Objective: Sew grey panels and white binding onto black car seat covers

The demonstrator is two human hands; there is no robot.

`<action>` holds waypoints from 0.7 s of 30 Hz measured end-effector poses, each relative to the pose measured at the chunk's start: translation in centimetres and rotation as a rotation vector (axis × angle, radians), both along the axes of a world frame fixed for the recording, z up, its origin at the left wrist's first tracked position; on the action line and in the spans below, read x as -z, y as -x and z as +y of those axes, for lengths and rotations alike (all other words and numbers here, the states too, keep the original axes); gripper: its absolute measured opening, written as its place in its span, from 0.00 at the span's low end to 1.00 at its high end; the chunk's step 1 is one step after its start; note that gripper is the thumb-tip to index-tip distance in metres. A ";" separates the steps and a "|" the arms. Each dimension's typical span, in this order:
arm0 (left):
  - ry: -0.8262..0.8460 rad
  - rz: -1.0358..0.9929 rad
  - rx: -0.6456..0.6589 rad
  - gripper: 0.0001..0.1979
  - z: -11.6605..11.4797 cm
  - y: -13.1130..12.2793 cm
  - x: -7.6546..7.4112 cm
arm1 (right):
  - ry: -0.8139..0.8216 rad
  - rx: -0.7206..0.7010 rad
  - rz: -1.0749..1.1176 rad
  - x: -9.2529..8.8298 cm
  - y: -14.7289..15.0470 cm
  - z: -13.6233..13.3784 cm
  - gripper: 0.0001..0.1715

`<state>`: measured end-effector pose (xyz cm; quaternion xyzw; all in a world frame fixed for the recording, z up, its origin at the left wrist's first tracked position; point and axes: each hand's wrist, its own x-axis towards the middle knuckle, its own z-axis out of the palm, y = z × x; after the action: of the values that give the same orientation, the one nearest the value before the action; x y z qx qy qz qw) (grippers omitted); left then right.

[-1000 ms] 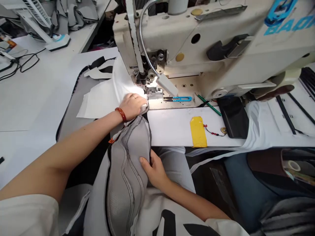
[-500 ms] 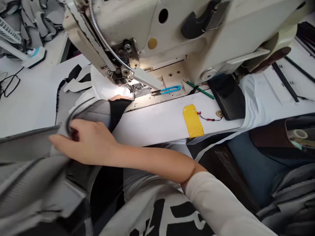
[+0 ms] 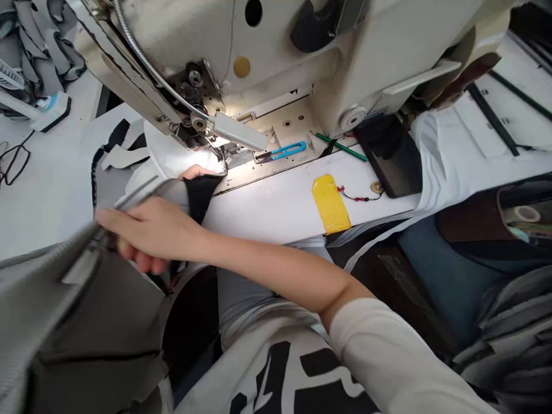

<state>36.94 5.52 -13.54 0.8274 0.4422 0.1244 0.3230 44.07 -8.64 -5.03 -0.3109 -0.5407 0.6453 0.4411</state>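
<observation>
**Grey panel coming off the needle, swinging left**

Compared with half a second back, the right hand (image 3: 149,233) is sitting slightly lower and further across the body, and the grey padded piece (image 3: 64,310) is now filling more of the lower-left view, blurred by motion. A second back it was lying along the lap with both hands feeding it at the needle.

Right hand is closing around a bunched edge of the grey piece, fingers curled over it. Left hand (image 3: 195,171) is mostly hidden: only fingertips are showing beside the black fabric tab (image 3: 199,195), just under the presser foot area; can't tell what grip it has.

Progress, as I'm reading it: that seam run is looking finished or paused, since most of the piece is hanging well clear of the sewing machine (image 3: 267,52) and only the black tab end is staying near the needle plate. Whether the thread is cut is not visible. Blue thread snips (image 3: 282,152) are lying untouched on the machine bed, yellow tag (image 3: 330,203) on the table edge (image 3: 276,215).
</observation>
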 end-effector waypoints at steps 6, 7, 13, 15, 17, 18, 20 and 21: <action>-0.442 -0.044 0.042 0.07 -0.2 -0.2 2.0 | 0.130 0.630 -0.261 6.4 -5.2 -4.8 0.22; -0.536 -0.029 0.056 0.08 -0.1 -0.4 2.3 | 0.234 0.694 -0.151 7.1 -5.8 -4.3 0.16; -0.661 -0.168 0.039 0.09 -0.1 -0.9 2.6 | 0.808 0.570 0.543 7.9 -6.5 1.1 0.14; -0.637 -0.252 -0.013 0.09 -0.4 -0.7 2.3 | 0.865 0.545 0.499 7.6 -6.4 2.5 0.17; -0.593 -0.319 -0.057 0.08 -0.6 -0.5 2.0 | 0.860 0.511 0.407 7.5 -6.6 3.6 0.16; -0.570 -0.344 -0.066 0.08 -0.6 -0.3 1.9 | 0.851 0.495 0.365 7.5 -6.7 4.1 0.14; -0.537 -0.373 -0.051 0.07 -0.7 -0.1 1.9 | 0.838 0.468 0.312 7.7 -7.0 4.8 0.12; -0.529 -0.376 -0.040 0.07 -0.7 -0.1 1.9 | 0.835 0.462 0.295 7.8 -7.1 5.0 0.10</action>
<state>37.01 4.85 -15.44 0.8365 0.3433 0.3918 0.1703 51.20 -3.60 -12.86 -0.4780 -0.0850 0.7291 0.4824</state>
